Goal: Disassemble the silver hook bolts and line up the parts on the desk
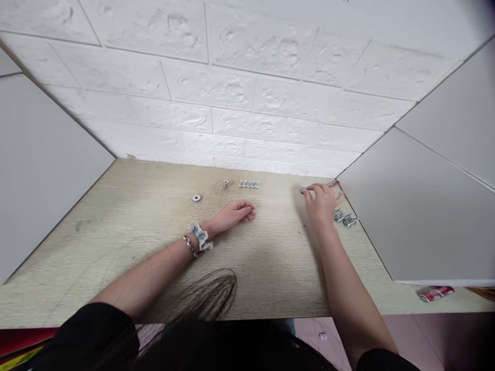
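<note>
Some bolts point(346, 219) (metal), right hand point(323, 206) beside

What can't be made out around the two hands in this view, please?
Head view:
right hand: whether its fingertips pinch anything, too small.
red-tipped item: mostly hidden behind that hand.
metal parts: too small to identify.
left hand: curled fingers hide its palm.
</note>
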`<state>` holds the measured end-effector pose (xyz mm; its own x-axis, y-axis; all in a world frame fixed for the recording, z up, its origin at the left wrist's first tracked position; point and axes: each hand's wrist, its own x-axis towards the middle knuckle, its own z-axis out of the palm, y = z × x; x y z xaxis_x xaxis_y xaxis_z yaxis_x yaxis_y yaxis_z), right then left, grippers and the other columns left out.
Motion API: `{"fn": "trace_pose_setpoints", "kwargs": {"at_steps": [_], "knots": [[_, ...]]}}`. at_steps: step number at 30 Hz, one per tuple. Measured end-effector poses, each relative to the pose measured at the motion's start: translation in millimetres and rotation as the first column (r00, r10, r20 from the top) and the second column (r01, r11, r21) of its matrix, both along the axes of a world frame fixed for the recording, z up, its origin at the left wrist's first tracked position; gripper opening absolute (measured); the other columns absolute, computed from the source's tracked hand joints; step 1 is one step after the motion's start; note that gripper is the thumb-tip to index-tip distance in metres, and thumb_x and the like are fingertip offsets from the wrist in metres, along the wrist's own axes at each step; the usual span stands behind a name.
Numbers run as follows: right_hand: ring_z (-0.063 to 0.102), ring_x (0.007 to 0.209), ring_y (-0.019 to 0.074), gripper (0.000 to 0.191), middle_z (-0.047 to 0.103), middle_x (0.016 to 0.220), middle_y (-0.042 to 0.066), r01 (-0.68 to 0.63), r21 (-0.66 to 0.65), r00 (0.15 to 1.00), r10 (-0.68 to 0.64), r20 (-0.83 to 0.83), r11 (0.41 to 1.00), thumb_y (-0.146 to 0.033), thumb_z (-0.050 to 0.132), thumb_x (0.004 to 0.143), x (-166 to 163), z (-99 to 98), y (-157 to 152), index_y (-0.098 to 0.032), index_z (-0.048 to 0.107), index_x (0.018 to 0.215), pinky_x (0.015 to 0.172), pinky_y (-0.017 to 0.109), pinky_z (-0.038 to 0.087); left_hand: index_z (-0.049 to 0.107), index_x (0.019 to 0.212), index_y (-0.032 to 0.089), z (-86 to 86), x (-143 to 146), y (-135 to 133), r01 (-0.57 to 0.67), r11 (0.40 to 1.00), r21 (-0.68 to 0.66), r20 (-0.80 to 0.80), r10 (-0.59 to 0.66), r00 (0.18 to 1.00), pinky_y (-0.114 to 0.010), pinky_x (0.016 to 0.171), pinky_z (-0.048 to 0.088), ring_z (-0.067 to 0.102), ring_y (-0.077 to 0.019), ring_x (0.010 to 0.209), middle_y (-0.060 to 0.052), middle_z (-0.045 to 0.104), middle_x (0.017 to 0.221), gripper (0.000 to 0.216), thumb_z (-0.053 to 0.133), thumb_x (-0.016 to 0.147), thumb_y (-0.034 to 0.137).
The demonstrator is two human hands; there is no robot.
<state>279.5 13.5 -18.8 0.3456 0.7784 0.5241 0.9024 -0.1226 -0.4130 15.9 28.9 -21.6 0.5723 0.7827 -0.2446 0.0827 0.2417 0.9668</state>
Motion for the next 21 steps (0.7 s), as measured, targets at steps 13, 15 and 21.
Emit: {"fn": "trace_pose_setpoints", "kwargs": {"at_steps": [13, 15, 21], "knots": [[0.054, 0.067, 0.0126, 0.023, 0.061, 0.071, 0.0, -0.454, 0.234, 0.321, 0.403, -0.857, 0.86, -0.04, 0.056, 0.073, -133, -14.5, 13, -0.018, 0.056, 0.079, 0.064, 0.027, 0.044, 0.052, 0.108, 0.016, -3.6, -3, 8, -0.203, 0.961, -0.189, 0.242, 0.246, 0.939, -0.018, 0.054, 0.042, 0.057, -0.0065, 0.059, -0.003, 0.063, 0.08, 0.034, 0.048, 0.086, 0.042], [0.052, 0.061, 0.0113, 0.023, 0.059, 0.067, -0.001, -0.453, 0.236, 0.259, 0.38, -0.888, 0.86, -0.04, 0.059, 0.07, -133, -19.8, 14, -0.018, 0.056, 0.076, 0.062, 0.027, 0.043, 0.05, 0.111, 0.017, -2.9, -3, 8, -0.268, 0.958, -0.101, 0.214, 0.284, 0.935, -0.017, 0.054, 0.041, 0.055, -0.0057, 0.058, -0.001, 0.061, 0.078, 0.036, 0.057, 0.082, 0.037], [0.05, 0.058, 0.0101, 0.026, 0.059, 0.066, -0.002, -0.435, 0.254, 0.171, 0.356, -0.919, 0.864, -0.039, 0.064, 0.064, -132, -24.5, 9, -0.018, 0.056, 0.077, 0.06, 0.027, 0.043, 0.059, 0.096, 0.013, -1.3, -3, 8, -0.227, 0.964, 0.138, 0.101, 0.214, 0.972, -0.021, 0.058, 0.041, 0.05, -0.0063, 0.058, 0.0, 0.06, 0.075, 0.031, 0.062, 0.076, 0.036]]}}
